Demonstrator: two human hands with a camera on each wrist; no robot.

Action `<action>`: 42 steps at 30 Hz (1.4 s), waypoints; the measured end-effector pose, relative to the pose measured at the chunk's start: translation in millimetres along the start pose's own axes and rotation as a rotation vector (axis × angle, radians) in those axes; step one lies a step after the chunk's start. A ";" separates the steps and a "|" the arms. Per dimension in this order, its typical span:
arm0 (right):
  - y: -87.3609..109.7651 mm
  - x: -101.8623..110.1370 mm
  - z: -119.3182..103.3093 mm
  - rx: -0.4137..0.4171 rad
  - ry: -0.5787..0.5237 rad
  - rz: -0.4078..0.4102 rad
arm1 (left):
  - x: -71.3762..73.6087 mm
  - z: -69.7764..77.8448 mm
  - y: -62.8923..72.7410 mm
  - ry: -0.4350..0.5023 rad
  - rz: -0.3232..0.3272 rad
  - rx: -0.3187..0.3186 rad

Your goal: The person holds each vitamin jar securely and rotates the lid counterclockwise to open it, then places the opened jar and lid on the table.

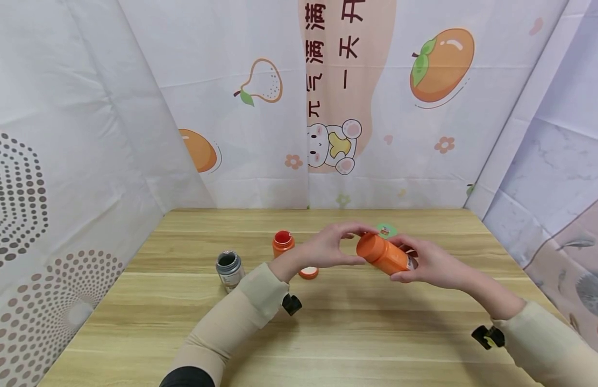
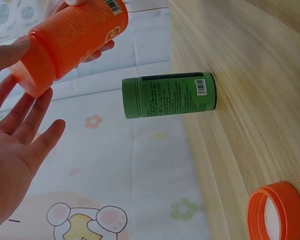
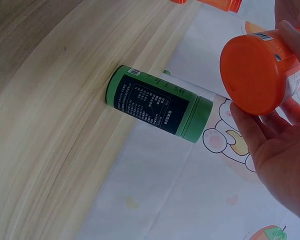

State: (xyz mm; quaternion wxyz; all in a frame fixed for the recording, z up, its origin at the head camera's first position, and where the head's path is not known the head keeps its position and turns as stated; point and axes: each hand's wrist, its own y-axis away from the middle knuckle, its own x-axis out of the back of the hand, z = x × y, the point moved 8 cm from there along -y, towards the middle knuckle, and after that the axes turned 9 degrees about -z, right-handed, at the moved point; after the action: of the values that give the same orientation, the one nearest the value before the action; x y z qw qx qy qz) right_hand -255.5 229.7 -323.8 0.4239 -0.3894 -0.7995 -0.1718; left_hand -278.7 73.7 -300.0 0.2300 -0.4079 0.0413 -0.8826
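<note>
My right hand [image 1: 427, 263] grips an orange bottle [image 1: 393, 260] around its lower body, holding it tilted above the table. Its orange lid [image 2: 35, 70] is on and points toward my left hand [image 1: 330, 246]. The left thumb and fingertips pinch that lid from opposite sides. In the right wrist view the round base [image 3: 250, 75] of the bottle faces the camera. Behind the hands a green bottle [image 2: 170, 95] stands upright, its lid on; the head view shows little more than its top [image 1: 386, 230].
An uncapped orange bottle [image 1: 283, 243] stands left of centre, partly behind the left wrist. Near it an orange lid [image 1: 308, 273] lies with its pale inside up. Further left stands an uncapped grey bottle [image 1: 230, 273]. A printed white curtain [image 1: 260, 140] hangs behind the wooden table [image 1: 357, 333].
</note>
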 end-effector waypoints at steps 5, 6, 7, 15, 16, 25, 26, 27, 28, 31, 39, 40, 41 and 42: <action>0.4 0.5 1.0 -0.002 -0.006 0.014 | -0.5 -1.7 -0.4 -0.015 -0.002 0.030; 0.4 0.6 1.0 -0.002 -0.007 0.015 | -0.6 -2.1 -0.4 -0.020 -0.003 0.036; 0.4 0.7 1.0 -0.002 -0.007 0.015 | -0.6 -2.1 -0.5 -0.027 -0.002 0.040; 0.3 1.0 1.7 -0.016 -0.003 0.014 | 0.2 -3.0 -0.1 -0.092 0.040 0.078; 0.4 1.1 1.7 -0.017 -0.001 0.015 | 0.4 -2.7 -0.4 -0.101 0.047 0.079; 0.5 1.2 2.0 -0.016 -0.001 0.017 | 1.2 -2.5 -2.1 -0.143 0.067 0.108; 0.4 1.2 1.8 -0.012 -0.001 0.018 | 1.2 -2.7 -2.2 -0.145 0.066 0.108; 0.5 1.3 1.5 -0.009 0.000 0.019 | 1.3 -2.6 -2.3 -0.142 0.066 0.103; 0.5 1.4 1.2 -0.004 0.004 0.020 | 1.1 -2.7 -2.1 -0.134 0.064 0.099; 0.9 1.8 0.7 0.007 0.009 0.025 | 1.0 -3.2 -1.6 -0.095 0.060 0.078; 1.6 1.5 1.2 0.004 -0.004 0.023 | -1.0 0.3 -1.2 0.017 -0.008 0.008; 1.6 1.5 1.1 0.003 -0.005 0.023 | -1.2 1.3 -1.0 0.022 -0.016 0.000; 1.7 1.5 1.0 0.002 -0.005 0.022 | -1.5 2.0 -0.8 0.024 -0.024 -0.003; 1.7 1.5 0.8 0.001 -0.005 0.021 | -1.8 2.1 -0.7 0.022 -0.032 -0.006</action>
State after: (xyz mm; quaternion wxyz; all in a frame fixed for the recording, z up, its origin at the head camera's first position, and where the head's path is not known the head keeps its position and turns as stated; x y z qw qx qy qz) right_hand -255.2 232.0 -323.2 0.4237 -0.3981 -0.7965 -0.1661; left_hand -276.4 75.4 -299.6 0.2142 -0.3994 0.0398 -0.8905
